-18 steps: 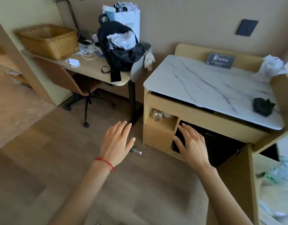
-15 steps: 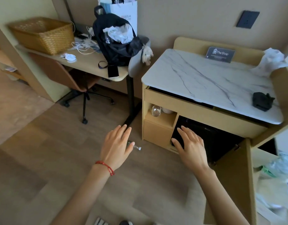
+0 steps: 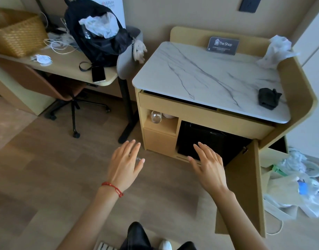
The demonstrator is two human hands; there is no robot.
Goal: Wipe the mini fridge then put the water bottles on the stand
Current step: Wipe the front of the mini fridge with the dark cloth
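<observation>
The black mini fridge (image 3: 205,139) sits inside the wooden stand, whose cupboard door (image 3: 245,186) hangs open to the right. The stand has a white marble top (image 3: 200,76). A dark cloth (image 3: 268,98) lies bunched on the top's right front corner. My right hand (image 3: 209,166) hovers open, fingers spread, in front of the fridge's lower edge. My left hand (image 3: 124,165) is open over the floor, left of the stand. A small clear water bottle (image 3: 139,159) lies on the floor, mostly hidden behind my left fingers.
A desk (image 3: 65,67) at the left carries a wicker basket (image 3: 16,33), cables, a black backpack (image 3: 99,37) and a phone (image 3: 98,73). An office chair stands under it. Plastic bags (image 3: 297,188) lie on the floor at the right. A glass (image 3: 156,116) sits in the stand's left cubby.
The view has come nearer to the stand and tilted down. Both hands stay open and have shifted slightly forward; my left hand now covers most of the bottle on the floor.
</observation>
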